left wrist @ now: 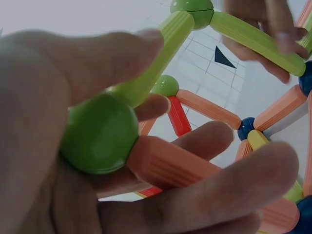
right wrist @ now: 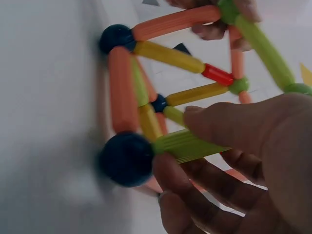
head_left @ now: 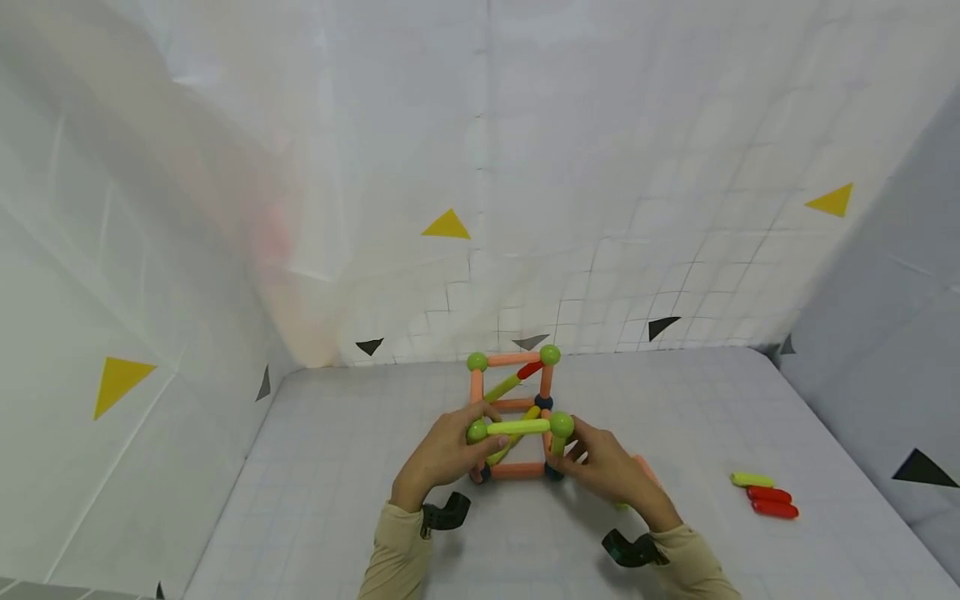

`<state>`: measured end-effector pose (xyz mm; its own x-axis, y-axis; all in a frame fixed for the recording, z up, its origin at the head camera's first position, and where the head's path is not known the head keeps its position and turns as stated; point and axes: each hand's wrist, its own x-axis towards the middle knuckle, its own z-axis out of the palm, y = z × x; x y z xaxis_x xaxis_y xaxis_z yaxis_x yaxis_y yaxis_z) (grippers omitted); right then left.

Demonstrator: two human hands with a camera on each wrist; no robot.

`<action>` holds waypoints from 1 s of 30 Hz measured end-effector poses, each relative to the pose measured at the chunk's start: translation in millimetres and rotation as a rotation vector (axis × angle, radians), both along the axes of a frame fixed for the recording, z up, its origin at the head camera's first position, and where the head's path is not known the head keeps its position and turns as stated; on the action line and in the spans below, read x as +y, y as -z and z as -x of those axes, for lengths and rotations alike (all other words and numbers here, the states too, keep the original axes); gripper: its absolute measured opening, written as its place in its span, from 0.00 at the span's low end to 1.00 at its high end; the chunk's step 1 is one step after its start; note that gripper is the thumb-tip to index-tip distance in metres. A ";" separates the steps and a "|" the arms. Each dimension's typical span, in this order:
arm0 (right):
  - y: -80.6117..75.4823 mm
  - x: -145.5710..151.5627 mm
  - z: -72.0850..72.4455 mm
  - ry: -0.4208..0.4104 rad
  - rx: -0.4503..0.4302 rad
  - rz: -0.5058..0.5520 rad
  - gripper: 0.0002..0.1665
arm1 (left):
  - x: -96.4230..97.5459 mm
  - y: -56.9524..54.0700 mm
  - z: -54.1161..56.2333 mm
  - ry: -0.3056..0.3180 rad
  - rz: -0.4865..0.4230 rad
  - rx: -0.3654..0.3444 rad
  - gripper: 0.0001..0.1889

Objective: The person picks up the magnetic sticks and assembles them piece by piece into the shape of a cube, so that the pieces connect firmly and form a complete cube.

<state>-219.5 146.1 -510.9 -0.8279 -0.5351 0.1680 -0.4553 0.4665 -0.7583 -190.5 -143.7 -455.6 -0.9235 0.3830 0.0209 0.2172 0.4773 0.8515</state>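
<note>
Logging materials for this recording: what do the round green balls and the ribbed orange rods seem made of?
The round green balls look like hard, glossy plastic: smooth surface, light highlights. The ribbed orange rods look like plastic too, with a duller finish and lengthwise grooves; painted wood can't be ruled out.

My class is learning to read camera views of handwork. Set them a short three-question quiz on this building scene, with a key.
1. Which colour is the upright rod that the right hand pinches? A orange, B yellow-green, C red.

2. True or false: the ball at that rod's lower end is dark blue.

3. Fill in: towards the right edge of the table, one loose yellow-green rod lies beside ___ red rods.

Key: 1 B; 2 true; 3 two.
</note>
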 end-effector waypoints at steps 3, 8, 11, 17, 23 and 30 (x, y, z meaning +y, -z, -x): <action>5.7 -1.1 0.0 -0.006 -0.011 -0.032 0.18 | -2.2 0.5 -1.0 0.026 -0.017 -0.003 0.14; 9.6 -4.8 -0.5 0.032 -0.018 -0.068 0.15 | -11.3 0.6 -2.1 0.090 -0.098 -0.037 0.18; 11.9 -6.7 1.7 0.058 0.016 -0.060 0.14 | -17.0 -0.7 -1.4 0.124 -0.146 -0.050 0.21; 18.8 -6.3 6.0 0.103 0.082 -0.043 0.15 | -19.4 -1.3 0.2 0.140 -0.197 -0.053 0.19; -3.6 22.5 8.2 0.144 0.030 -0.077 0.19 | -17.6 1.2 1.2 0.119 -0.218 -0.044 0.16; -29.6 121.9 7.4 0.365 0.009 -0.330 0.27 | -15.6 5.7 6.2 0.084 -0.228 -0.038 0.15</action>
<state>-226.9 268.0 -481.4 -0.9706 -0.2363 0.0460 -0.2231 0.8115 -0.5401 -196.7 -159.2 -461.2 -0.8902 0.4482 0.0818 0.2143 0.2536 0.9433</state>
